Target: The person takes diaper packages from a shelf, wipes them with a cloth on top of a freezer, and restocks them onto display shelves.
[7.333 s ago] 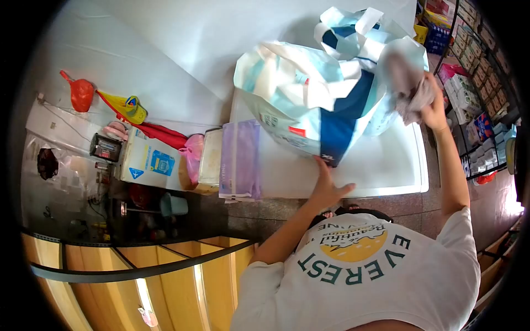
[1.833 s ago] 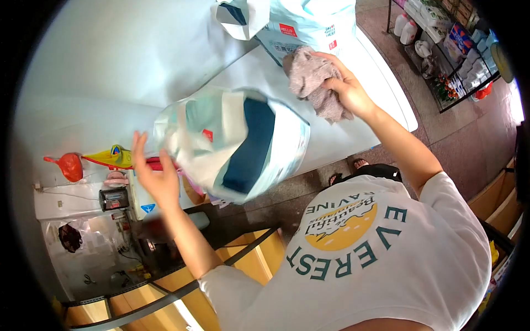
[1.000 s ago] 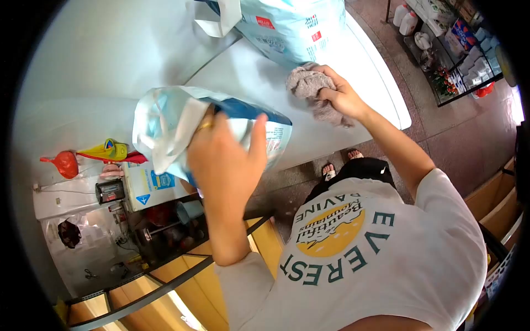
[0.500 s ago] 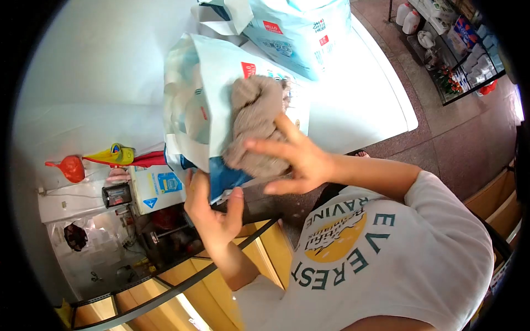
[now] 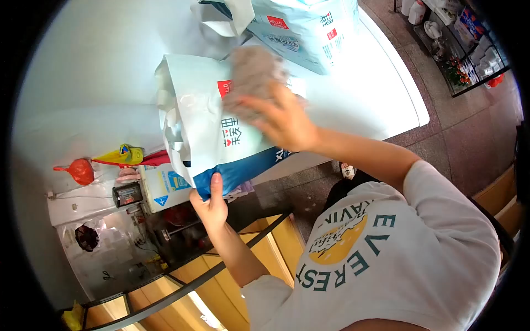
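Note:
A white and blue bag (image 5: 204, 127) lies on its side on the white surface (image 5: 381, 94), its open end and handles facing left. My left hand (image 5: 212, 207) grips the bag's lower left edge, thumb on the blue part and fingers hidden beneath. My right hand (image 5: 287, 121) presses a greyish-brown cloth (image 5: 254, 77), blurred by motion, against the bag's upper side. Behind it stands a second pale blue bag (image 5: 303, 33) with a red label. A white handle flap (image 5: 226, 22) hangs at that bag's left.
At left are a red bag (image 5: 81, 172), a yellow bag (image 5: 130, 154), a black device (image 5: 127, 195) and a white and blue box (image 5: 163, 185). Wooden shelving (image 5: 215, 292) stands at the bottom. A black rack (image 5: 469, 55) with goods is at upper right.
The near bag, turned about by my left hand, now shows its printed side. My right hand has brought the cloth from beside the far bag onto the near one.

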